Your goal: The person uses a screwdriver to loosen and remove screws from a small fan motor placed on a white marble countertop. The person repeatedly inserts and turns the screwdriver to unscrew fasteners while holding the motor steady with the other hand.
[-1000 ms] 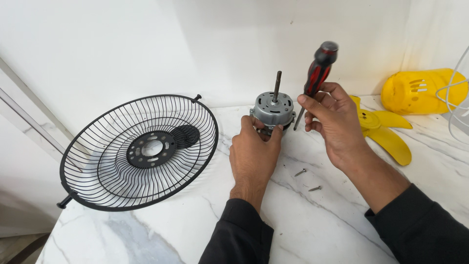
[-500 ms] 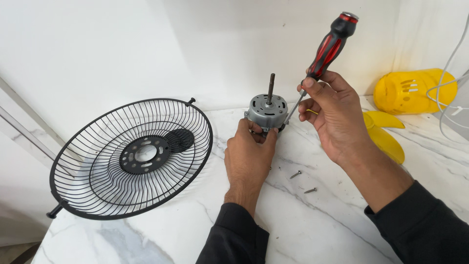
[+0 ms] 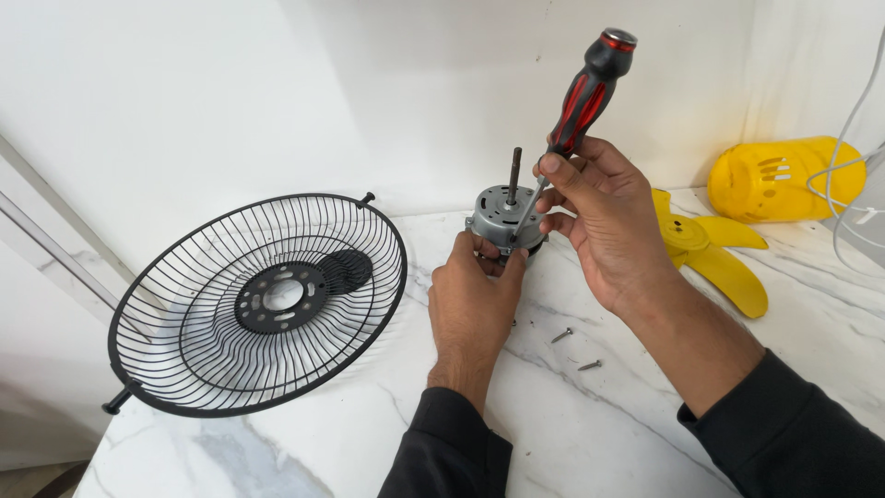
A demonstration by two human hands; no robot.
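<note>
White marble table (image 3: 277, 452) carries everything, dark sleeves come in from the bottom edge. Two loose screws (image 3: 575, 349) lie on the table just right of the left wrist, below the right forearm. Left hand (image 3: 472, 300) is wrapped around the base of a small grey fan motor (image 3: 502, 221), holding it upright on the table, shaft pointing up. Right hand (image 3: 604, 217) grips a red and black screwdriver (image 3: 590, 88) by the lower handle, tilted, its tip on the motor top just beside the shaft. Black wire fan guard (image 3: 258, 304) leans at left, rim on the table, near the motor but apart. Yellow fan blade (image 3: 714, 254) lies right of the right hand, yellow motor housing (image 3: 784, 180) farther back by the white wall, a white cable beside it.
</note>
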